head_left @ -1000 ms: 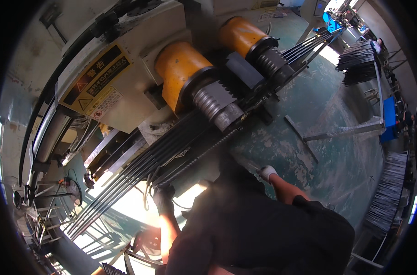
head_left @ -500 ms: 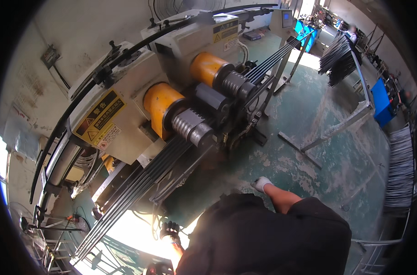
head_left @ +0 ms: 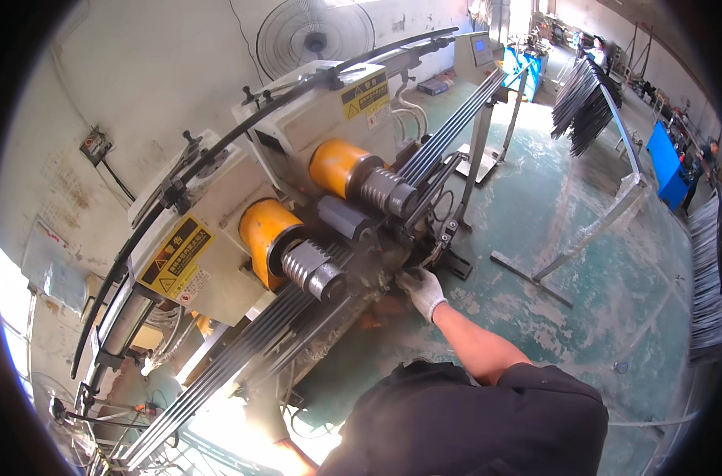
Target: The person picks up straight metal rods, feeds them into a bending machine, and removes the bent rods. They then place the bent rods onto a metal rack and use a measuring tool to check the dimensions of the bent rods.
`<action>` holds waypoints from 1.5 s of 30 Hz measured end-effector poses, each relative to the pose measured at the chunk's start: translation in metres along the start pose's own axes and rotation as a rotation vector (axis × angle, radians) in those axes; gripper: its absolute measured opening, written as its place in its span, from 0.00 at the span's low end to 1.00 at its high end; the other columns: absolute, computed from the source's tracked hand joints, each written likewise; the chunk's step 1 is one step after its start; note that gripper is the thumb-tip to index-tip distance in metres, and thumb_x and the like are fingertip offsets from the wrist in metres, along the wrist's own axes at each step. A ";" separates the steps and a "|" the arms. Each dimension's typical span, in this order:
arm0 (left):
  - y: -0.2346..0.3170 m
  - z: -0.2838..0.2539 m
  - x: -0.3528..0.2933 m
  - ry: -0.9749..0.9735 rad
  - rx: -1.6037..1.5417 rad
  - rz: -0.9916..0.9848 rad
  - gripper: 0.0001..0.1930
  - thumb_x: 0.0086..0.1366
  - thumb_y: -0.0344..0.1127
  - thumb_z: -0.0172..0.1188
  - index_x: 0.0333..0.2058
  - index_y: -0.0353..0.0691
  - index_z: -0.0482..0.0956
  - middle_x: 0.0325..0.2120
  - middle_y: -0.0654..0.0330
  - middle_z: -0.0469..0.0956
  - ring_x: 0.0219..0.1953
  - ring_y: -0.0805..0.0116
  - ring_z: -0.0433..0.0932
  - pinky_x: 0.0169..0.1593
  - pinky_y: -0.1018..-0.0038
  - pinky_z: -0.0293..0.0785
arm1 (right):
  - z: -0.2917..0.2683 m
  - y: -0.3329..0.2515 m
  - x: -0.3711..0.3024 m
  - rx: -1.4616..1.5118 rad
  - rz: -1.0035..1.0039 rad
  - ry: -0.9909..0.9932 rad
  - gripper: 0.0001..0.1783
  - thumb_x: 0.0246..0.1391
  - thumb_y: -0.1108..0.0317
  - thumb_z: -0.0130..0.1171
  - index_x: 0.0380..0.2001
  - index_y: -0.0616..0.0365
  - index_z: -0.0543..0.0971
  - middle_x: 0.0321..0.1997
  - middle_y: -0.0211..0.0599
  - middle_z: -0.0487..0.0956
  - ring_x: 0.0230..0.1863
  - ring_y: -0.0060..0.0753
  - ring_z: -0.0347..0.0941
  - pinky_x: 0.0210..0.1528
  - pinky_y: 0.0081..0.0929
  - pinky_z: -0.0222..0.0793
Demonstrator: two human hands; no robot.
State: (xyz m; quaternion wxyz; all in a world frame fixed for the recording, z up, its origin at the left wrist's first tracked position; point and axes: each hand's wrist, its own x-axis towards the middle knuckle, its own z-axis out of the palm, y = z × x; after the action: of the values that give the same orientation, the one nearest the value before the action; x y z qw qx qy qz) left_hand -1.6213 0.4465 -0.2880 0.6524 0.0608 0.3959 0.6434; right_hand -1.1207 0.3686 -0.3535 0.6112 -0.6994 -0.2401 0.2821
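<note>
A person in a dark shirt leans over a big cream machine [head_left: 218, 206]. The right hand [head_left: 421, 289], in a white glove, reaches out to the front of the machine, low down, just below the two ribbed grey rollers [head_left: 313, 268]. The gloved fingers curl against a dark metal part there and touch it. I cannot tell if they squeeze it tight or just rest on it.

The left hand is hidden. Only a bit of arm shows at the bottom of the view, under the dark shirt, so I cannot tell what it holds.

Long dark metal strips [head_left: 242, 361] lie side by side and run through the machine. They pass by the rollers, just left of the gloved hand, and go on up to a tall stand [head_left: 481, 135] at the far end.

Each roller sits on a fat orange drum [head_left: 264, 232]. A yellow and black warning sticker [head_left: 173, 255] is on the machine's side. The floor [head_left: 583, 198] is green and scuffed. A rack of dark strips [head_left: 587, 99] stands well apart on the right. A round fan [head_left: 315, 38] hangs on the wall.
</note>
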 end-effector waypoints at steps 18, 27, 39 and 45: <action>0.142 0.316 -0.119 -0.604 0.434 0.936 0.19 0.81 0.45 0.56 0.58 0.35 0.75 0.47 0.59 0.81 0.48 0.65 0.81 0.55 0.67 0.78 | 0.072 -0.111 0.094 0.665 -0.123 0.026 0.21 0.68 0.62 0.63 0.61 0.56 0.80 0.53 0.32 0.83 0.47 0.32 0.80 0.50 0.35 0.78; 0.102 0.412 -0.150 -0.772 0.766 0.829 0.18 0.70 0.29 0.65 0.56 0.33 0.76 0.42 0.58 0.84 0.46 0.67 0.83 0.53 0.71 0.80 | 0.089 -0.133 0.107 0.897 0.080 -0.033 0.28 0.57 0.69 0.74 0.61 0.51 0.78 0.51 0.35 0.82 0.44 0.35 0.81 0.44 0.37 0.80; 0.062 0.465 -0.162 -0.902 1.075 0.806 0.17 0.61 0.32 0.70 0.47 0.32 0.80 0.39 0.60 0.84 0.44 0.72 0.81 0.52 0.73 0.77 | 0.079 -0.147 0.095 0.872 0.005 -0.068 0.27 0.58 0.71 0.74 0.61 0.49 0.79 0.51 0.33 0.83 0.45 0.34 0.81 0.44 0.36 0.81; 0.062 0.462 -0.161 -0.900 1.096 0.852 0.18 0.61 0.34 0.71 0.47 0.32 0.81 0.39 0.60 0.84 0.43 0.72 0.81 0.52 0.73 0.77 | 0.064 -0.189 0.063 0.865 0.122 -0.078 0.28 0.58 0.73 0.73 0.61 0.49 0.79 0.51 0.33 0.82 0.45 0.36 0.81 0.46 0.39 0.81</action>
State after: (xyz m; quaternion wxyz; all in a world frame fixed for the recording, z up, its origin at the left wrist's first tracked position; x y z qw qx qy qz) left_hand -1.3728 0.5126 0.1324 0.3264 0.7670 0.2975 0.4656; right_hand -1.1173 0.4841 -0.1789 0.8207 -0.3806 -0.0811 0.4184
